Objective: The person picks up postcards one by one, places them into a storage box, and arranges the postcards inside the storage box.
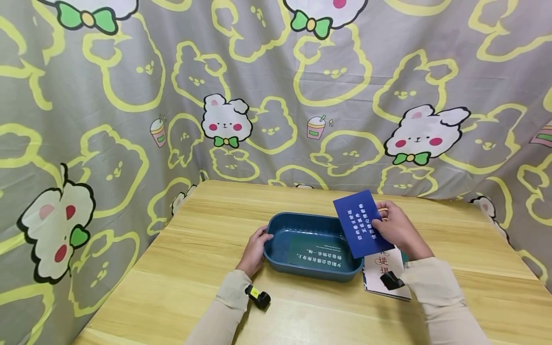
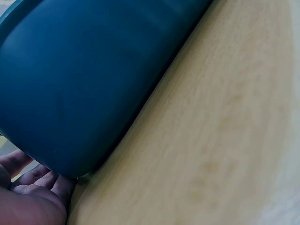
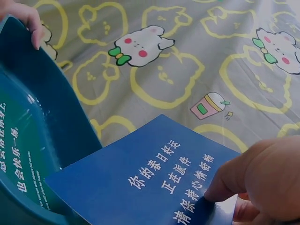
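A blue card [image 1: 360, 223] is pinched at its right edge by the right hand [image 1: 394, 229], with the thumb laid on the printed face and the other fingers curled behind it. The card is held tilted above the right end of a teal tub [image 1: 276, 258], its lower corner hanging over the tub's rim. White lettering is seen on its face. In the right wrist view the thumb [image 3: 229, 180] is pressed on the card [image 3: 140, 183] beside the text, and the tub's inner wall [image 3: 51, 122] lies to the left.

The tub's left end is touched by the left hand [image 1: 255, 249], its fingers lightly bent over the rim and its palm against the outer wall. In the left wrist view the fingers [image 2: 33, 180] are seen tucked against the tub's [image 2: 79, 79] lower edge where it meets the table [image 2: 220, 131].

A green card [image 1: 316, 254] lies flat on the tub's floor. A white card [image 1: 381, 273] with red characters lies on the table just right of the tub, under the right wrist. A rabbit-print cloth [image 1: 276, 86] is hung behind the table.
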Demonstrator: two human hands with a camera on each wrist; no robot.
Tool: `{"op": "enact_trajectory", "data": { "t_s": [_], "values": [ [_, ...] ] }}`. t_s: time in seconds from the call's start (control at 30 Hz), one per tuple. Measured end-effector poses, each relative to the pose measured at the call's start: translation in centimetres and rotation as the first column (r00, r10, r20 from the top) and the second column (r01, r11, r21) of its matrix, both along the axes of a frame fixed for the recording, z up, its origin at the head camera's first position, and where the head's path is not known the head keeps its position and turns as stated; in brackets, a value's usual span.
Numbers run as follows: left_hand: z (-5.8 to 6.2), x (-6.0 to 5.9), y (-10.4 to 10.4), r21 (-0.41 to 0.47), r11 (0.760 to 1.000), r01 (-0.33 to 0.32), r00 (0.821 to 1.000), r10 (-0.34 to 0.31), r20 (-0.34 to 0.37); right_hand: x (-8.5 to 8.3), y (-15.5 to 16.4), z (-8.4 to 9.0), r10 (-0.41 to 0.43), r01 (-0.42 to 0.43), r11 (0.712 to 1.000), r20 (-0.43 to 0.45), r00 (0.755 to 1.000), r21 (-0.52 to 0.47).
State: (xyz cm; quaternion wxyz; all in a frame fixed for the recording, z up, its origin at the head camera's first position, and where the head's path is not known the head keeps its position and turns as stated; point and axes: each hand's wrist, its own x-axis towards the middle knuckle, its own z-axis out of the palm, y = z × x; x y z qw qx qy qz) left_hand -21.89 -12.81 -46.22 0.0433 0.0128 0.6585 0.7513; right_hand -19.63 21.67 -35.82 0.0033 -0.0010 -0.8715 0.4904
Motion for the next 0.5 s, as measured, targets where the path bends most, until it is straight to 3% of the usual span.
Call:
{"op": "enact_trajectory", "data": {
  "t_s": [0.5],
  "values": [
    [-0.2, -0.1, -0.1, -0.010, 1.000, -0.002, 1.000, 0.002, -0.002, -0.5, -1.4, -0.1, 0.027, -0.027, 0.997, -0.001, 1.000, 0.070]
  ]
}}
